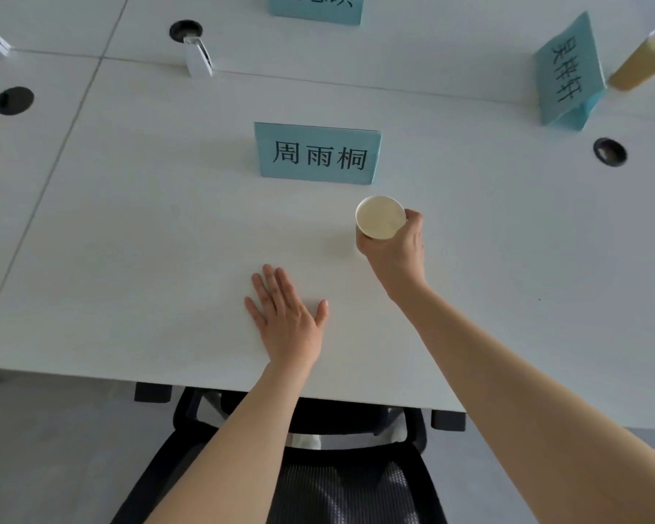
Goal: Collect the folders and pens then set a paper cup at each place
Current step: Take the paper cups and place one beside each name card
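My right hand (398,251) grips a cream paper cup (379,216), fingers curled round its wall, its open mouth turned up. The cup is just below and to the right of the blue name card (317,154) at this place. Whether the cup's base touches the white table (129,228) is hidden by my hand. My left hand (286,315) lies flat on the table with straight fingers, near the front edge, left of the cup. No folders or pens are in view.
Another blue name card (566,75) stands at the right, a third (316,7) at the far side. A stack of paper cups (643,60) shows at the top right corner. Round cable holes (14,101) (609,152) dot the table. A black mesh chair (341,478) sits below the edge.
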A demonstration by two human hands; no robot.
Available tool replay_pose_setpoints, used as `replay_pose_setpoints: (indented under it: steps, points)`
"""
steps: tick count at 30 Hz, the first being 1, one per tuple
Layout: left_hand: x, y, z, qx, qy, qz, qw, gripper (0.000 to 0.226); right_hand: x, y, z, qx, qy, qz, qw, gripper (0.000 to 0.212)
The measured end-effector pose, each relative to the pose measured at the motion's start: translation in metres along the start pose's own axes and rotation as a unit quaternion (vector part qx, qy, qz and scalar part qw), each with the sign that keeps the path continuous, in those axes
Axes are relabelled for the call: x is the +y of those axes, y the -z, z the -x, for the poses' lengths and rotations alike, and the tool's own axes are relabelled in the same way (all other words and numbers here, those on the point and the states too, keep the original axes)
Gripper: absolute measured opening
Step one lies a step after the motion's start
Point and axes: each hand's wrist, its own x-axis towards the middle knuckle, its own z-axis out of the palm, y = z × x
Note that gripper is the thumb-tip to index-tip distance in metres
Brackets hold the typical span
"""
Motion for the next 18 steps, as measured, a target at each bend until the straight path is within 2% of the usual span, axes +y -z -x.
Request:
replay_pose_setpoints:
  steps: [3,7,9,18]
  points:
    - [0.025,0.001,-0.003,-0.003,0.069,0.037,0.997,0.096,0.007,0.015,-0.021,0.000,0.016,-0.005,1.000,0.063]
    - [0.061,-0.001,-0.004,-0.019,0.147,0.073,0.986,0.092,0.009,0.039,-0.063,-0.009,0.037,-0.010,0.999,0.064]
    - [0.067,-0.004,-0.005,-0.005,0.171,0.076,0.982,0.091,0.008,0.045,-0.082,-0.022,0.049,-0.008,0.999,0.065]
    - [0.072,-0.012,-0.006,0.040,0.186,0.039,0.981,0.093,-0.001,0.044,-0.144,-0.065,0.100,0.013,0.993,0.065]
